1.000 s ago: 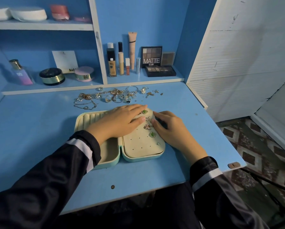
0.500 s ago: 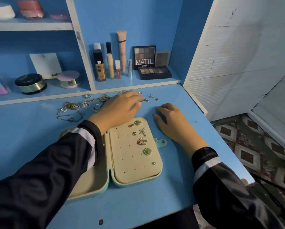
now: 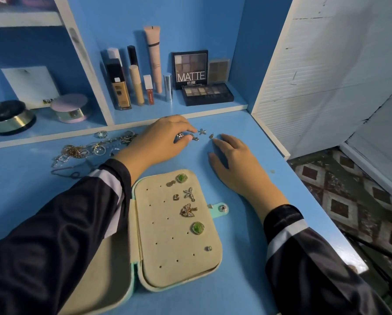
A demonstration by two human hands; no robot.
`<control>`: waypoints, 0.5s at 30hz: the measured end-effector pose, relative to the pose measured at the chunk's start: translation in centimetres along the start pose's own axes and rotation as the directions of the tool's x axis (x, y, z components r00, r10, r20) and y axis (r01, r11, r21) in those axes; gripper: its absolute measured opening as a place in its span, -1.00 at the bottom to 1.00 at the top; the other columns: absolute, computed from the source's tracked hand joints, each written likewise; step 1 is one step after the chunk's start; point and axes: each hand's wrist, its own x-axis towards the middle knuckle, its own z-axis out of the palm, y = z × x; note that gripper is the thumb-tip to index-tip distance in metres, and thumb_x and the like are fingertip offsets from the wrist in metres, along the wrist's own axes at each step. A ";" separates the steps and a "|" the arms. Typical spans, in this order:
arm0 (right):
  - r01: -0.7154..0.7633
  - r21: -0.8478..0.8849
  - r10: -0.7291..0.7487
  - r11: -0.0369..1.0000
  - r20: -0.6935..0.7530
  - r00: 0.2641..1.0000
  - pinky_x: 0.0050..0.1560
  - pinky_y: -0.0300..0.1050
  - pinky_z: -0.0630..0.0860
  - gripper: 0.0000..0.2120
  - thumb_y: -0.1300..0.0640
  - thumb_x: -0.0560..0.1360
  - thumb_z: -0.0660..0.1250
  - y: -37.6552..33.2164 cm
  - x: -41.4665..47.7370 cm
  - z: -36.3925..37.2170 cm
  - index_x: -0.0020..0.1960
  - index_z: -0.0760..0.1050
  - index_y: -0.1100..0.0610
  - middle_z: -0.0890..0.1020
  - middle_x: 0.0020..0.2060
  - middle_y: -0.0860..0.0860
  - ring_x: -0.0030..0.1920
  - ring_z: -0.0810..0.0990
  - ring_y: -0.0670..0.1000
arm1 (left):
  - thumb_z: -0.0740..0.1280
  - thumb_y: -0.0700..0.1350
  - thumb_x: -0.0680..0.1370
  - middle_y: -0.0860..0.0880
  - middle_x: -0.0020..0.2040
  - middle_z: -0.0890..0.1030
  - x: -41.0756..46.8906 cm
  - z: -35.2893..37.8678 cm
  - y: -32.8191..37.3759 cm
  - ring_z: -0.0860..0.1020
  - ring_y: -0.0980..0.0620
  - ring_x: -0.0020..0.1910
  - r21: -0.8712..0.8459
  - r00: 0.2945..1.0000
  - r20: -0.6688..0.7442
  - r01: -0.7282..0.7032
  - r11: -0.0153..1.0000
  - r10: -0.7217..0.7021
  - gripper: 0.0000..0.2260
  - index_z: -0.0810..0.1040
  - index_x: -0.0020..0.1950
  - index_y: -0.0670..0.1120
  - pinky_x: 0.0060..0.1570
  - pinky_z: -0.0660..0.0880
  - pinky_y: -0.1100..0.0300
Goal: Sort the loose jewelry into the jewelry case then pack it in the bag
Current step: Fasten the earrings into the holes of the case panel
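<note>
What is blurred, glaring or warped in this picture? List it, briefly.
Head view: dim, bluish light; the wide lens tilts the shelf divider and stretches the edges. Head view: the upper-left shelf is smeared with blur, while the jewelry case in the middle is sharp. Head view: a bright glare patch sits on the table near its right edge, and the right hand casts a soft shadow beneath it.

One jewelry case [image 3: 181,269]; seven pinned earrings [image 3: 198,228]; two jars [image 3: 69,108]; three palettes [image 3: 207,94].
</note>
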 end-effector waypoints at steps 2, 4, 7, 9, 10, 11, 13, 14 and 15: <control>0.002 0.013 -0.002 1.000 -0.009 1.000 0.36 -0.11 0.27 -0.58 0.06 0.60 0.25 -0.1 0.0 0.0 0.37 0.44 0.27 0.48 0.32 0.17 0.35 0.40 0.16 | 0.31 -0.13 0.61 0.02 0.16 0.59 0.5 -0.2 0.2 0.52 0.04 0.14 0.010 1.000 -0.006 -0.020 1.000 0.020 -0.79 0.64 0.21 -0.06 0.20 0.43 0.12; 0.002 0.017 -0.002 1.000 -0.007 1.000 0.36 -0.12 0.26 -0.59 0.06 0.60 0.25 0.0 -0.1 -0.1 0.37 0.44 0.26 0.48 0.32 0.16 0.35 0.40 0.15 | 0.34 -0.13 0.59 0.01 0.13 0.61 1.0 -0.3 0.4 0.53 0.02 0.12 0.027 0.999 -0.010 -0.031 0.999 0.031 -0.80 0.66 0.18 -0.05 0.18 0.45 0.08; -0.004 0.028 0.004 1.000 -0.002 1.000 0.38 -0.17 0.22 -0.58 0.04 0.61 0.24 0.1 -0.1 -0.2 0.39 0.42 0.24 0.45 0.36 0.14 0.39 0.37 0.12 | 0.37 -0.14 0.57 0.02 0.07 0.62 1.5 -0.2 0.3 0.54 0.02 0.08 0.031 1.000 -0.008 -0.017 0.999 0.017 -0.83 0.68 0.12 -0.04 0.15 0.47 0.01; -0.004 0.039 0.004 0.999 -0.005 1.000 0.37 -0.20 0.21 -0.58 0.05 0.61 0.25 0.2 -0.1 -0.1 0.39 0.43 0.24 0.46 0.35 0.14 0.38 0.38 0.12 | 0.38 -0.14 0.56 0.03 0.06 0.62 1.5 -0.1 0.2 0.55 0.03 0.06 0.029 1.000 0.000 -0.002 1.000 0.002 -0.85 0.68 0.09 -0.04 0.14 0.48 0.00; -0.004 0.041 0.004 0.999 -0.005 1.000 0.37 -0.20 0.21 -0.58 0.05 0.60 0.25 0.3 -0.1 -0.1 0.39 0.43 0.25 0.46 0.35 0.14 0.38 0.38 0.12 | 0.38 -0.15 0.55 0.03 0.05 0.63 1.5 0.0 0.2 0.55 0.03 0.06 0.030 1.000 0.006 0.000 1.000 0.000 -0.86 0.69 0.07 -0.04 0.13 0.48 -0.01; -0.005 0.044 0.005 0.999 -0.006 1.000 0.37 -0.20 0.21 -0.57 0.05 0.60 0.25 0.3 -0.1 -0.1 0.39 0.43 0.25 0.46 0.35 0.14 0.38 0.38 0.12 | 0.38 -0.15 0.55 0.03 0.04 0.63 1.5 0.1 0.2 0.56 0.02 0.05 0.029 1.000 0.012 -0.002 1.000 0.001 -0.87 0.69 0.06 -0.04 0.11 0.49 -0.01; -0.005 0.052 0.005 0.999 -0.009 1.000 0.36 -0.19 0.22 -0.58 0.05 0.60 0.25 0.3 -0.1 0.0 0.38 0.43 0.25 0.47 0.34 0.14 0.37 0.38 0.12 | 0.39 -0.14 0.55 0.02 0.02 0.63 1.5 0.3 0.3 0.56 0.00 0.02 0.024 1.000 0.019 -0.006 1.000 0.005 -0.89 0.69 0.03 -0.03 0.09 0.49 -0.03; -0.003 0.056 0.004 0.998 -0.013 1.000 0.36 -0.20 0.23 -0.58 0.06 0.60 0.26 0.3 -0.1 0.0 0.38 0.44 0.26 0.48 0.33 0.15 0.36 0.39 0.12 | 0.40 -0.13 0.54 0.02 0.01 0.62 1.6 0.4 0.2 0.56 0.00 0.01 0.019 1.000 0.018 -0.009 1.000 0.009 -0.90 0.69 0.01 -0.02 0.08 0.50 -0.04; -0.001 0.058 0.002 0.998 -0.016 1.000 0.35 -0.20 0.23 -0.58 0.06 0.60 0.26 0.3 -0.1 0.0 0.37 0.44 0.26 0.48 0.33 0.15 0.36 0.40 0.13 | 0.41 -0.12 0.54 0.02 0.00 0.62 1.7 0.5 0.2 0.57 0.00 0.00 0.012 1.000 0.017 -0.013 1.000 0.013 -0.91 0.69 0.00 -0.01 0.08 0.50 -0.04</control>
